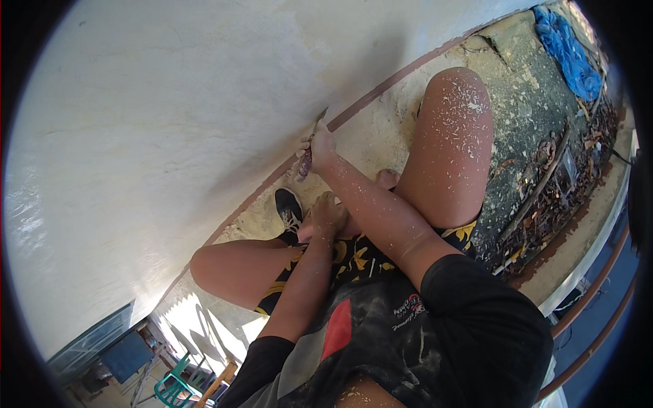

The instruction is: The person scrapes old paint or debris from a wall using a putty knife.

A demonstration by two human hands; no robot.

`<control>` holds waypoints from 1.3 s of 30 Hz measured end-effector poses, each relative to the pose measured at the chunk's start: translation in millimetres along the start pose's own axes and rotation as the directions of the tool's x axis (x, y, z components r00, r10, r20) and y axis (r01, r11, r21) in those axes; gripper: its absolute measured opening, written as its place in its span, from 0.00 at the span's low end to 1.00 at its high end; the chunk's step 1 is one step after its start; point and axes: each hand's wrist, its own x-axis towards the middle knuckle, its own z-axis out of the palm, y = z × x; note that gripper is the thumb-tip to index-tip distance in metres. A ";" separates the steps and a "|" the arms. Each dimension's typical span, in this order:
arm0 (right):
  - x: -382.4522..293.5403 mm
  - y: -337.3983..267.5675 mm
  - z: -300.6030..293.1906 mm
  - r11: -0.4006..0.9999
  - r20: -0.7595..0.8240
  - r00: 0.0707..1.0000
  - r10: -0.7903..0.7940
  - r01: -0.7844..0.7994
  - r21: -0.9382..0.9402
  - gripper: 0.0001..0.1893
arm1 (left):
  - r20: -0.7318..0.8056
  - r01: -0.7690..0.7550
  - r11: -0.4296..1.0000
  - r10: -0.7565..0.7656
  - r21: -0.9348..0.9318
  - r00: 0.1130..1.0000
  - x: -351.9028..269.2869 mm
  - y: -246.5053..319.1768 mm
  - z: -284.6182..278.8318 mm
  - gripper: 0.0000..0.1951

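My right hand point(322, 148) grips a slim hand tool with a dark, dusty handle point(304, 166). The thin blade point(322, 115) sticks out past the hand, close to the pale painted wall point(194, 102) just above its reddish-brown bottom edge point(362, 101). Below it, my left hand point(328, 213) lies low between my bent legs, over the lower leg and near a bare foot point(387, 178). Its fingers are partly hidden, so whether it holds anything is unclear. Pale flakes cover my right thigh point(456, 122) and forearm.
A black shoe point(289, 208) stands beside the wall. To the right lie a blue plastic sheet point(569, 53), a stick point(538, 178) and dry leaves along a low ledge point(576, 255). Brown metal rails point(594, 347) curve past at lower right; a green plastic chair point(173, 385) stands at lower left.
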 end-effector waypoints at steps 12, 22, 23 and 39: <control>59.8 -45.7 -61.9 0.949 0.146 0.959 0.242 -0.265 0.170 0.26 | -0.063 0.052 0.989 -0.061 -0.136 0.996 -2.3 5.6 -6.0 0.25; 38.5 -42.0 -42.7 0.984 0.105 0.979 0.174 -0.176 0.011 0.27 | -0.084 0.058 0.987 -0.071 -0.152 0.994 -6.8 -2.7 -10.1 0.24; 35.2 -40.4 -35.2 0.983 0.105 0.978 0.179 -0.181 0.009 0.27 | -0.097 0.055 0.986 -0.071 -0.157 0.993 -6.9 -4.0 -10.7 0.23; 36.2 -47.4 -44.8 0.973 0.114 0.967 0.226 -0.229 0.012 0.28 | -0.103 0.067 0.987 -0.082 -0.143 0.991 -5.9 -4.4 -8.3 0.23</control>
